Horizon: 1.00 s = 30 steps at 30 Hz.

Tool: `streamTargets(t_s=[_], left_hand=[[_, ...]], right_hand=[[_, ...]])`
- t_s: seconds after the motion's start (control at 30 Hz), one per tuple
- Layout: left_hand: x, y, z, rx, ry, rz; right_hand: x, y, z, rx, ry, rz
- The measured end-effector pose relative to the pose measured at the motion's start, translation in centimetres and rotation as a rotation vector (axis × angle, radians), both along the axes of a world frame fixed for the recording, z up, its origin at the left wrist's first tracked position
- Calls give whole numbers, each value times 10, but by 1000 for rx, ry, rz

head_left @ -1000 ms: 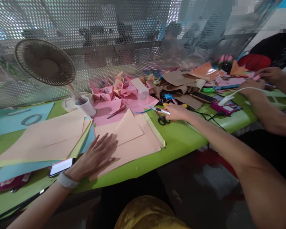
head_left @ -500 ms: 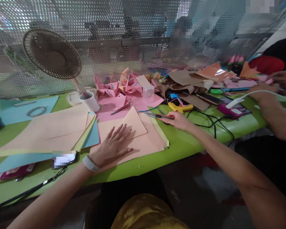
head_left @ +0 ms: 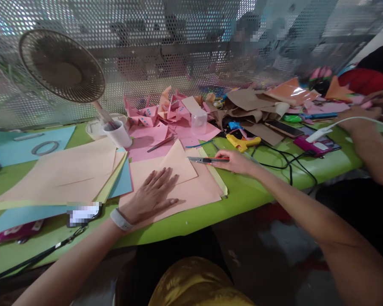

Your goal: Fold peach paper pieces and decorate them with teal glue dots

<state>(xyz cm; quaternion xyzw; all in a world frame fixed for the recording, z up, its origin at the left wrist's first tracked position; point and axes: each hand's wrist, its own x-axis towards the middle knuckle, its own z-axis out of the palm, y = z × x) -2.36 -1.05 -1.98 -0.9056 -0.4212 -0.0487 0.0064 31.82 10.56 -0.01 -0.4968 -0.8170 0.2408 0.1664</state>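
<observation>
- Our right hand is clenched around the handle of a utility knife, whose blade end points left and hangs over the right edge of the folded peach triangle.
- Our left hand lies flat with its fingers spread and released, palm down on the peach paper sheet, fingertips just at the lower edge of the triangle; it holds nothing.
- A white band sits on our left wrist.
- The peach sheet rests on the green table, near its front edge, with a pale yellow strip showing along its right side.
- Left of our left hand lies a stack of peach, yellow and blue sheets, and a phone lies at the stack's near corner.
- Beyond the triangle we see pink paper, a white cup and folded pink shapes.
- A yellow glue gun lies just beyond our right hand, beside black cables.
- A small fan stands at the back left, before a perforated metal screen.
- At the far right another person's hands work among pink scraps, well apart from ours.
</observation>
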Motion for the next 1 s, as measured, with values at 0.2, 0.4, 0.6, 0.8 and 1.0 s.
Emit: streamTargets(t_s=[0.2, 0.4, 0.6, 0.8, 1.0], left_hand=[[1, -1, 3, -9, 42, 10], [3, 0, 5, -55, 84, 32], [3, 0, 5, -46, 64, 25], [4, 0, 5, -39, 60, 27], [4, -1, 6, -35, 66, 31]], right_hand=[[7, -9, 12, 7, -217, 187], [15, -24, 0, 253, -271, 216], [12, -33, -7, 264, -206, 248], [18, -30, -7, 232, -226, 262], [20, -29, -7, 241, -261, 280]])
